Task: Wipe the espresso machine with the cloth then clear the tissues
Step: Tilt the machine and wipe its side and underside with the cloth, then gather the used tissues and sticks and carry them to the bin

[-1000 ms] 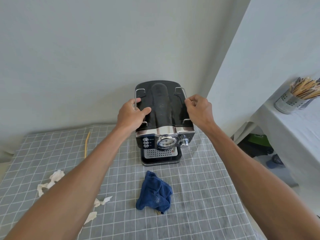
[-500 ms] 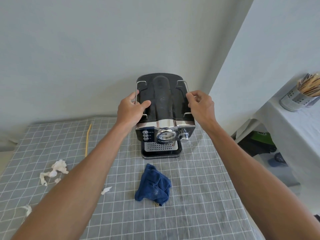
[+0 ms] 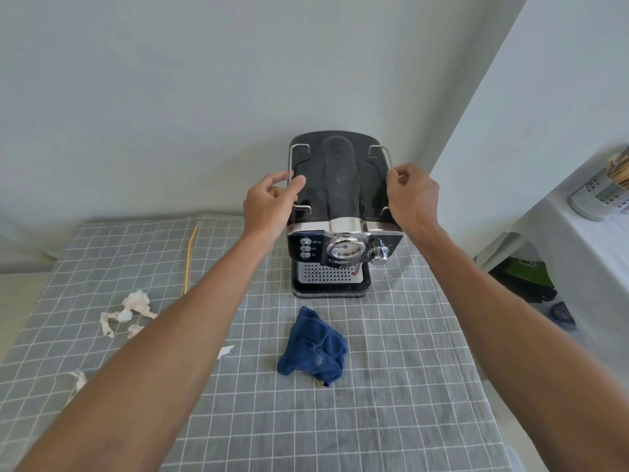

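Espresso machine [image 3: 342,199], glossy black, chrome-trimmed

1. You see the espresso machine [image 3: 340,206]: black body, chrome trim.
2. You see the cloth [image 3: 315,350]: dark blue.
3. You see the tissues [image 3: 131,310]: white.
4. You see the tablecloth [image 3: 391,386]: grey, with a white grid pattern.
5. You see the stick [image 3: 190,258]: yellow.

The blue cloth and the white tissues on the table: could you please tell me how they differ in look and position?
The blue cloth is one dark, thick, bunched piece lying in front of the espresso machine; the white tissues are thin, torn scraps scattered in several spots further left. The cloth lies between the arms; the tissues lie beyond the left arm. Both lie crumpled and untouched on the checked tablecloth.
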Demonstrator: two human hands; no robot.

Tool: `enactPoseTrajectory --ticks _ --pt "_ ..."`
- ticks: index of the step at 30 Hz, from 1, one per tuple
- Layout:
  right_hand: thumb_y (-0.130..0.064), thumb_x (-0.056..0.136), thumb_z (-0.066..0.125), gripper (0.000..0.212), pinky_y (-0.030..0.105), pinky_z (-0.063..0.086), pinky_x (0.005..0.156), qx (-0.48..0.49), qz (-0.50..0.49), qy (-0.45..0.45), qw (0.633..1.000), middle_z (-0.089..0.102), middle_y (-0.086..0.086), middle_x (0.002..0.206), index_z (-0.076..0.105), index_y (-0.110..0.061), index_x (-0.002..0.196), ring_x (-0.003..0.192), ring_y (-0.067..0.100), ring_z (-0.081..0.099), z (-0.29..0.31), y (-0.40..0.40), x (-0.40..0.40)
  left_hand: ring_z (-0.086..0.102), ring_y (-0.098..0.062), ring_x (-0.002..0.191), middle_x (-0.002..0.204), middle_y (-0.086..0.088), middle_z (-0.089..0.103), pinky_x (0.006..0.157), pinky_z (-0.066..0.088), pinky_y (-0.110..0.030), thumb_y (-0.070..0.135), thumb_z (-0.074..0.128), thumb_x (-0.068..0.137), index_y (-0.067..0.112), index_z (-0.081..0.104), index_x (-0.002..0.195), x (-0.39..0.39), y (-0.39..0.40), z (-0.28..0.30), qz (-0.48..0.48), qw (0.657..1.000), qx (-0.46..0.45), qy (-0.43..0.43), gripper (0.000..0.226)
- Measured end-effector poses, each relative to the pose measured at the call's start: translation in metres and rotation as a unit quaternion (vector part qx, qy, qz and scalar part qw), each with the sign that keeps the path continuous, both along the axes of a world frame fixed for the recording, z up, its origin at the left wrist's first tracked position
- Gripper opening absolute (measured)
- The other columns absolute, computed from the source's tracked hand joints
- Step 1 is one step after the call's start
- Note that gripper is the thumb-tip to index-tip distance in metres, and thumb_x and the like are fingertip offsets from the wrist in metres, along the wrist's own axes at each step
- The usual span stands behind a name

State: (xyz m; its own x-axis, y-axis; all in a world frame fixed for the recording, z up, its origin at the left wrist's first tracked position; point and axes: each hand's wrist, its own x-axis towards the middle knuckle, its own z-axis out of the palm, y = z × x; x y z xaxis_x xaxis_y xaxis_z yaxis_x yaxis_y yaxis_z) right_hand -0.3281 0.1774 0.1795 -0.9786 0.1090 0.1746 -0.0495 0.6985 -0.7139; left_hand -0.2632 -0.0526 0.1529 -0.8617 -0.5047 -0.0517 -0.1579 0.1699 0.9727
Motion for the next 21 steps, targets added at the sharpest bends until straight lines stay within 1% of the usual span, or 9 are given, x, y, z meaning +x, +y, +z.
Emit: enactPoseTrajectory --ticks 2,3,6,9,11,13,15,17,21 --pt "-0.030 0.103 0.055 0.027 0.037 0.050 0.088 0.070 -0.012 0.038 0.997 0.057 0.009 0.124 0.063 -0.014 0.124 0.093 0.025 0.061 0.007 -0.006 0.005 0.056 -0.002 0.057 0.070 0.015 0.072 0.068 0.051 -0.029 0.052 0.073 0.087 0.036 0.074 0.106 0.011 -0.013 -0.002 0.003 1.000 0.023 0.000 0.025" --pt "-0.029 0.102 0.057 0.027 0.036 0.050 0.089 0.083 -0.016 0.061 0.995 0.052 0.010 0.128 0.062 -0.015 0.125 0.097 0.025 0.059 0.010 -0.010 0.008 0.056 -0.004 0.058 0.074 0.016 0.074 0.068 0.053 -0.032 0.051 0.073 0.087 0.036 0.074 0.106 0.016 -0.022 -0.002 0.003 1.000 0.029 -0.002 0.024" --pt "-0.024 0.100 0.059 0.018 0.035 0.053 0.096 0.050 0.021 0.126 0.991 0.057 0.005 0.117 0.070 -0.016 0.112 0.106 0.022 0.061 0.017 -0.038 0.028 0.059 -0.007 0.062 0.078 0.014 0.076 0.071 0.054 -0.036 0.047 0.073 0.087 0.035 0.073 0.107 0.035 -0.061 -0.003 -0.002 1.000 0.017 -0.012 0.024" --pt "-0.019 0.100 0.063 0.015 0.019 0.053 0.087 0.025 0.120 0.166 0.978 0.064 0.005 0.104 0.074 -0.011 0.108 0.096 0.021 0.066 0.015 -0.086 0.064 0.060 -0.004 0.059 0.078 0.010 0.077 0.060 0.051 -0.025 0.042 0.075 0.088 0.032 0.072 0.109 0.061 -0.107 -0.007 -0.009 1.000 0.001 -0.021 0.024" --pt "-0.017 0.099 0.066 0.016 0.029 0.055 0.085 0.036 0.179 0.192 0.964 0.066 0.008 0.098 0.075 -0.009 0.108 0.095 0.024 0.064 0.008 -0.122 0.094 0.060 -0.004 0.058 0.075 0.010 0.075 0.055 0.050 -0.023 0.038 0.076 0.089 0.031 0.071 0.110 0.083 -0.138 -0.014 -0.014 0.999 -0.007 -0.035 0.023" --pt "-0.018 0.097 0.068 0.014 0.037 0.051 0.083 0.068 0.207 0.223 0.950 0.066 0.007 0.092 0.076 -0.009 0.105 0.092 0.022 0.060 -0.008 -0.157 0.121 0.061 -0.006 0.062 0.080 0.008 0.075 0.059 0.051 -0.026 0.029 0.075 0.091 0.030 0.071 0.112 0.108 -0.166 -0.025 -0.034 0.998 -0.017 -0.053 0.022" --pt "-0.020 0.097 0.069 0.015 0.035 0.050 0.084 0.070 0.251 0.171 0.950 0.067 0.005 0.094 0.076 -0.011 0.106 0.091 0.015 0.056 -0.028 -0.188 0.145 0.065 -0.010 0.071 0.092 0.003 0.077 0.068 0.052 -0.030 0.025 0.074 0.091 0.031 0.071 0.114 0.135 -0.191 -0.037 -0.059 0.995 -0.036 -0.074 0.024" --pt "-0.023 0.100 0.067 0.018 0.032 0.053 0.087 0.074 0.315 0.060 0.944 0.066 0.004 0.103 0.074 -0.013 0.113 0.093 0.010 0.055 -0.054 -0.215 0.168 0.068 -0.012 0.079 0.098 0.006 0.076 0.074 0.053 -0.031 0.030 0.074 0.091 0.034 0.071 0.111 0.164 -0.214 -0.049 -0.074 0.991 -0.054 -0.099 0.021" --pt "-0.022 0.100 0.068 0.020 0.040 0.055 0.091 0.116 0.401 -0.083 0.905 0.068 0.008 0.105 0.074 -0.013 0.116 0.094 0.020 0.062 -0.113 -0.262 0.209 0.071 -0.011 0.081 0.094 0.011 0.075 0.070 0.054 -0.030 0.041 0.076 0.091 0.037 0.071 0.105 0.221 -0.254 -0.082 -0.099 0.977 -0.096 -0.163 0.016"
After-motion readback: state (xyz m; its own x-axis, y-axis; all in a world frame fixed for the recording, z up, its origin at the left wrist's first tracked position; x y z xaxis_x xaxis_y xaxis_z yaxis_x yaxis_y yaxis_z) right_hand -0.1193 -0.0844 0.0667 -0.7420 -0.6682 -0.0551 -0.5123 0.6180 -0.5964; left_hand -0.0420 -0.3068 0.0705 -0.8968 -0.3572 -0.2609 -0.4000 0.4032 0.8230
